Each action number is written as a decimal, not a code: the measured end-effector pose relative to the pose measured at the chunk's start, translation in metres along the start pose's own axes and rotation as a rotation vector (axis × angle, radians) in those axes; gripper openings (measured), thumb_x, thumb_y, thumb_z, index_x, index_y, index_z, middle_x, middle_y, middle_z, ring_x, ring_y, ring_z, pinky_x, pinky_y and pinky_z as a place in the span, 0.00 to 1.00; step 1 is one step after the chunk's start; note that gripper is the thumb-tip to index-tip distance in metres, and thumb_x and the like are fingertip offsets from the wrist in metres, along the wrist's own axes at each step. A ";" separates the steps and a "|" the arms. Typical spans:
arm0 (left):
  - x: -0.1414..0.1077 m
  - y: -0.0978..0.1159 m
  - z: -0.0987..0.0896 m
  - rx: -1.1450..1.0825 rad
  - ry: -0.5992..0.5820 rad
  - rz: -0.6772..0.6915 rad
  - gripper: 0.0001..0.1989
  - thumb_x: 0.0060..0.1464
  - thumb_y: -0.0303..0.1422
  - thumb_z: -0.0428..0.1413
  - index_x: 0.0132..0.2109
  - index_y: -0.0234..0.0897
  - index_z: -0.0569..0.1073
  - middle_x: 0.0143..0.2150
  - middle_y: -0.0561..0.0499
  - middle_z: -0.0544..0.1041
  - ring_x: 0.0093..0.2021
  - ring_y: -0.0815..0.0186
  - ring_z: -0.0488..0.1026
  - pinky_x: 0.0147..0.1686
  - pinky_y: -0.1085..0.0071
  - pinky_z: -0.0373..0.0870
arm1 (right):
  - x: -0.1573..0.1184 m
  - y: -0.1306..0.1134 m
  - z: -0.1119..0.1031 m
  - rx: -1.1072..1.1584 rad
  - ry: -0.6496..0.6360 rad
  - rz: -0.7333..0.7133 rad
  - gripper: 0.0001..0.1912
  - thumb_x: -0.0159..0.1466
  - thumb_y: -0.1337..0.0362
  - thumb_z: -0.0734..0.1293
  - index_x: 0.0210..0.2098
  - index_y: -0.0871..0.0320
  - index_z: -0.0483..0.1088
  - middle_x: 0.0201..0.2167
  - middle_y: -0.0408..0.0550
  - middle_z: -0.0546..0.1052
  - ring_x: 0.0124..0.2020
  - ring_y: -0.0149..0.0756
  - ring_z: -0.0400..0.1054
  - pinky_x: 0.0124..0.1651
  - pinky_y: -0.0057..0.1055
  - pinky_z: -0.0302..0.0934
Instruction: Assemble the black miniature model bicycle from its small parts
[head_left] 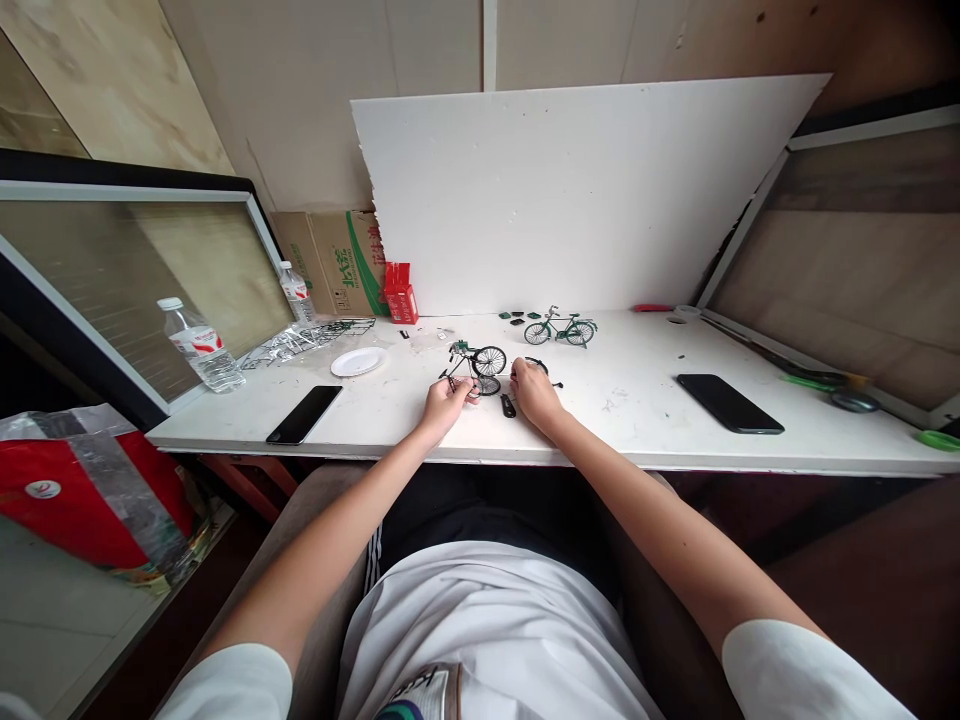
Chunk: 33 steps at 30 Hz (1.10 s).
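On the white worktop (615,425), a green miniature bicycle (570,329) stands toward the back; nearer, a darker miniature bicycle (490,361) is pinched in the left hand (445,404). The right hand (535,393) is narrowed; whether it holds anything, I cannot tell. Between the hands lies a black piece (508,406).

On my feed I see the left arm (341,530) and right arm (652,510) stretched forward, angled inward, the left hand (448,402) pinching with thumb and fingers, the right hand (535,395) near it, fingers bent and partly hidden.
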<state>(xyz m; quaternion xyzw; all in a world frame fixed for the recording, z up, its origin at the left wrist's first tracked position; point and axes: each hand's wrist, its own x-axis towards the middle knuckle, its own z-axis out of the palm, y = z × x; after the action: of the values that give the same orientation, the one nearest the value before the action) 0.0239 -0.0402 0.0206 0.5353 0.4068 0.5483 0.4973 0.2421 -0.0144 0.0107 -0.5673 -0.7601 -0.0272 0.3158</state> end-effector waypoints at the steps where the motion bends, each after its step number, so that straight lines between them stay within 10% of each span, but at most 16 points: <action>1: 0.000 0.000 0.000 0.002 -0.002 0.000 0.16 0.61 0.41 0.64 0.45 0.30 0.81 0.41 0.42 0.84 0.33 0.64 0.82 0.40 0.66 0.76 | -0.001 -0.001 0.000 0.001 -0.003 0.001 0.11 0.65 0.76 0.59 0.44 0.58 0.66 0.39 0.63 0.77 0.39 0.53 0.68 0.40 0.41 0.60; 17: 0.002 -0.004 -0.002 0.017 0.047 0.016 0.15 0.61 0.42 0.64 0.43 0.32 0.80 0.40 0.42 0.84 0.34 0.64 0.81 0.41 0.67 0.75 | 0.000 -0.017 -0.004 0.354 0.124 -0.028 0.09 0.66 0.64 0.64 0.36 0.50 0.56 0.40 0.54 0.79 0.47 0.51 0.69 0.50 0.47 0.66; 24: 0.006 -0.009 -0.004 0.031 0.071 0.036 0.16 0.60 0.43 0.65 0.45 0.33 0.80 0.42 0.41 0.84 0.37 0.63 0.82 0.42 0.66 0.75 | 0.000 -0.031 -0.003 0.923 0.032 0.059 0.23 0.64 0.49 0.70 0.37 0.49 0.49 0.42 0.51 0.80 0.44 0.43 0.74 0.51 0.44 0.67; 33: 0.002 -0.005 -0.004 0.034 0.028 0.068 0.13 0.57 0.39 0.67 0.45 0.35 0.81 0.45 0.41 0.85 0.45 0.58 0.81 0.49 0.62 0.75 | -0.005 -0.045 -0.007 1.008 -0.122 0.008 0.31 0.59 0.43 0.74 0.36 0.49 0.48 0.38 0.47 0.79 0.41 0.43 0.74 0.50 0.44 0.68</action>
<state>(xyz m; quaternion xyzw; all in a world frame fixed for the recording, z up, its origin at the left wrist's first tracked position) 0.0203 -0.0370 0.0155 0.5496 0.4045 0.5654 0.4633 0.2070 -0.0374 0.0282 -0.3476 -0.6937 0.3774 0.5055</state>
